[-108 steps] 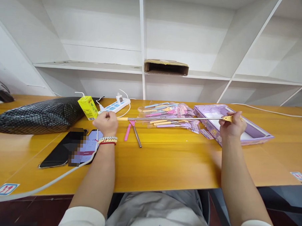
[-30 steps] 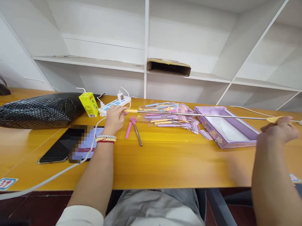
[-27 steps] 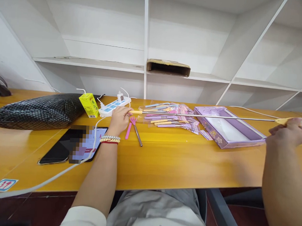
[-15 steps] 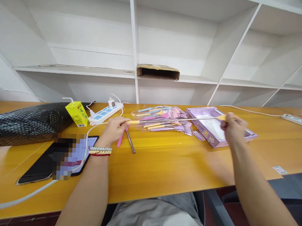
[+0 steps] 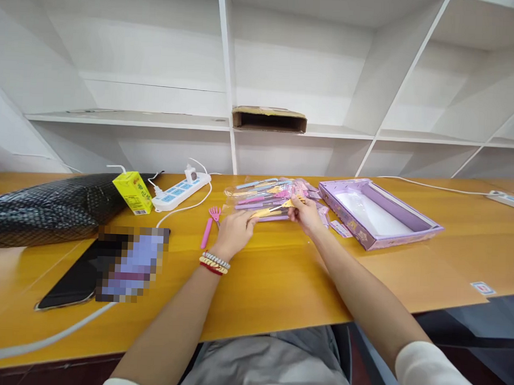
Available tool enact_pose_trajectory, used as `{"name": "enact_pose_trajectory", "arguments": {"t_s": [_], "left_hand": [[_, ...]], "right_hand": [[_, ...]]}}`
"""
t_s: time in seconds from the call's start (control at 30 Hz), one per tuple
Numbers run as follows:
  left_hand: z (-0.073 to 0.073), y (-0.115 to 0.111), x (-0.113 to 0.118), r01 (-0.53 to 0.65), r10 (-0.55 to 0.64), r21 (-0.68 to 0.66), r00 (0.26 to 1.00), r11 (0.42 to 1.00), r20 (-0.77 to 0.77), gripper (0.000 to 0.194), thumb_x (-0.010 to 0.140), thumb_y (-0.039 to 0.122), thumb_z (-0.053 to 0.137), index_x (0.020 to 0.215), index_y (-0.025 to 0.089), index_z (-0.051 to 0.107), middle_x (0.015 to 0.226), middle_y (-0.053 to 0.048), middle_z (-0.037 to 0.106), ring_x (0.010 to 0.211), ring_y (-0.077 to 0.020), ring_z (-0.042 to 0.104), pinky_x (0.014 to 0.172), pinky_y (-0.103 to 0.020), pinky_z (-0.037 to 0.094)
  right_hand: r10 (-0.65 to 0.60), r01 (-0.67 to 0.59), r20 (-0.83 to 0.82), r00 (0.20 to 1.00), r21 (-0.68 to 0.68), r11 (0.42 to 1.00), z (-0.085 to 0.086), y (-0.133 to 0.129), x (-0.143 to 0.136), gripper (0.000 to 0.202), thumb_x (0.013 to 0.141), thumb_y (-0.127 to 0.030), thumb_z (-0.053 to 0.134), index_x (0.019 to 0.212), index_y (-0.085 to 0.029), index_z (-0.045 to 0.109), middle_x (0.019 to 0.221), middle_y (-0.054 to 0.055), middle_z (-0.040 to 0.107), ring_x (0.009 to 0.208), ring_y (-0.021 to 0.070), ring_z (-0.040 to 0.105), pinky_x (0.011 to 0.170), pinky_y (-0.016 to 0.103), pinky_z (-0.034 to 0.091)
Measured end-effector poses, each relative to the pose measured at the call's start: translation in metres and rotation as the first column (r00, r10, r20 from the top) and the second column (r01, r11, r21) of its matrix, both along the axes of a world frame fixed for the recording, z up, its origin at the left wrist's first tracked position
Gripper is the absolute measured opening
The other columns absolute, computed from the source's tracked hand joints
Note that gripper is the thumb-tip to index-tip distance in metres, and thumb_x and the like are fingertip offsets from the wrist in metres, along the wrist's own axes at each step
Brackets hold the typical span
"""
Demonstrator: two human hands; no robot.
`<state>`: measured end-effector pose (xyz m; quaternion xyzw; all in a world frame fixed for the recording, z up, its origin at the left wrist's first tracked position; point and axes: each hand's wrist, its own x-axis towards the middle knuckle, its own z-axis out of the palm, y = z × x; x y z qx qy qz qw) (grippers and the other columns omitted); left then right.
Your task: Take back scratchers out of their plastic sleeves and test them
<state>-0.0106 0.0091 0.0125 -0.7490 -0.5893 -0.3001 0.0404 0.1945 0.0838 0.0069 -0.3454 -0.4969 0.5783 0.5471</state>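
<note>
Now the yellow telescopic stick (image 5: 287, 204) is far shorter: hands have come in from well apart, so I judge it mostly collapsed. Left hand (image 5: 236, 231) pinches the handle end, right hand (image 5: 306, 214) the head end, over the bagged sticks (image 5: 250, 202). Wooden table (image 5: 274, 284): purple tray (image 5: 430, 227) right, pink claw head (image 5: 214, 213) near left hand. White shelving (image 5: 303, 58) behind, cardboard box (image 5: 269, 111) on it.

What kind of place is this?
It looks like a workroom, maybe for sorting or packing, though I can't be sure. There's a long wooden table, big white shelves behind it, and a pile of plastic-wrapped sticks.
</note>
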Motion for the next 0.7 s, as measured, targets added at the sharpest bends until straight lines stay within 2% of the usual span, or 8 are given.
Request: {"name": "enact_pose_trajectory", "arguments": {"t_s": [0.13,0.23,0.37,0.47,0.57,0.7], "left_hand": [[-0.012,0.001,0.007,-0.005,0.004,0.041,0.999,0.999,0.035,0.026,0.085,0.032,0.049,0.101,0.021,0.065,0.099,-0.004,0.068,0.093,-0.0204,0.06,0.082,-0.031,0.043],[-0.014,0.001,0.011,-0.011,0.009,0.059,0.999,0.998,0.047,0.024,0.083,0.03,0.052,0.101,0.02,0.065,0.098,-0.004,0.068,0.092,-0.0207,0.06,0.081,-0.032,0.044],[-0.014,0.0,0.016,0.013,-0.013,0.076,1.0,0.997,0.004,0.024,0.084,0.029,0.051,0.102,0.019,0.063,0.096,-0.006,0.067,0.092,-0.0218,0.059,0.083,-0.034,0.042],[-0.016,0.0,0.017,0.037,-0.035,0.084,0.999,0.996,-0.024,0.027,0.086,0.028,0.047,0.106,0.018,0.062,0.099,-0.007,0.066,0.094,-0.0217,0.058,0.084,-0.035,0.041],[-0.02,0.001,0.016,0.062,-0.06,0.079,0.998,0.995,-0.034,0.026,0.085,0.026,0.047,0.106,0.019,0.062,0.099,-0.006,0.066,0.094,-0.021,0.057,0.085,-0.034,0.041],[-0.022,0.002,0.014,0.026,-0.029,0.093,0.999,0.995,0.029,0.016,0.08,0.023,0.055,0.092,0.019,0.063,0.091,-0.005,0.066,0.09,-0.0198,0.058,0.081,-0.031,0.041]], "right_hand": [[0.022,-0.056,-0.256,0.966,-0.124,0.991,-0.014,-0.005,-0.009,0.034,0.062,-0.045,0.073,0.069,-0.019,0.052,0.052,-0.004,0.058,0.038,0.0067,0.046,0.034,0.018,0.028],[0.074,-0.115,-0.329,0.941,-0.105,0.988,-0.015,-0.013,-0.008,0.032,0.062,-0.041,0.074,0.075,-0.02,0.055,0.056,-0.004,0.06,0.04,0.0067,0.048,0.035,0.018,0.031],[0.097,-0.107,-0.271,0.958,-0.023,0.994,-0.011,-0.018,-0.002,0.029,0.065,-0.042,0.072,0.072,-0.019,0.055,0.057,-0.003,0.06,0.04,0.0068,0.048,0.035,0.019,0.029],[0.084,-0.087,-0.152,0.985,-0.017,0.996,-0.012,-0.018,-0.002,0.032,0.067,-0.045,0.07,0.066,-0.018,0.053,0.054,-0.002,0.059,0.039,0.0068,0.047,0.035,0.019,0.029],[0.043,-0.044,-0.063,0.997,-0.01,0.999,-0.015,-0.018,-0.005,0.033,0.068,-0.048,0.068,0.068,-0.018,0.053,0.052,-0.002,0.058,0.038,0.0072,0.046,0.034,0.019,0.028],[0.067,-0.072,-0.139,0.988,-0.026,0.997,-0.015,-0.022,-0.009,0.03,0.068,-0.044,0.069,0.078,-0.019,0.057,0.05,-0.004,0.056,0.035,0.0068,0.042,0.034,0.02,0.027]]}}
